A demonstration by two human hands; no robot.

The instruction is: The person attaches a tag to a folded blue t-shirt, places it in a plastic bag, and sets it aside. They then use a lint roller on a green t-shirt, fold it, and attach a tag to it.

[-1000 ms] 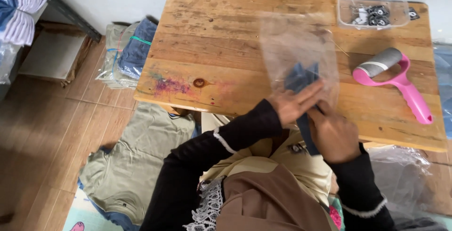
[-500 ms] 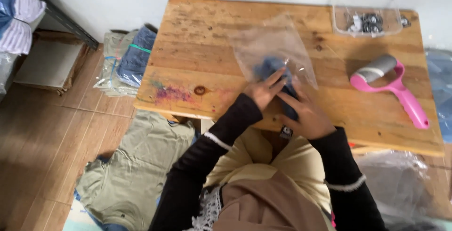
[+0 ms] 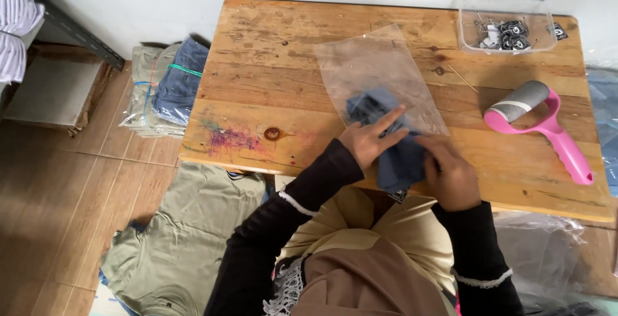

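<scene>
We see the left hand (image 3: 368,139) lying flat, fingers spread, on a folded blue cloth (image 3: 393,155) near the front edge of the desk (image 3: 270,65). The right hand (image 3: 447,173) is closed on the cloth's right side, just beside the left hand. The far half of the cloth sits inside the mouth of a clear bag (image 3: 376,71); the near half sticks out toward the desk's front edge and slightly over it. The bag lies flat in the middle of the desk, its closed end pointing toward the back edge.

A pink lint roller (image 3: 547,126) lies toward the right edge, handle pointing to the front right corner. A clear tray (image 3: 505,29) of small dark and metal bits stands at the back right corner. On the floor left of the desk we see a bundle (image 3: 164,87) of folded clothes in plastic, and an olive garment (image 3: 187,226) is spread below the front edge.
</scene>
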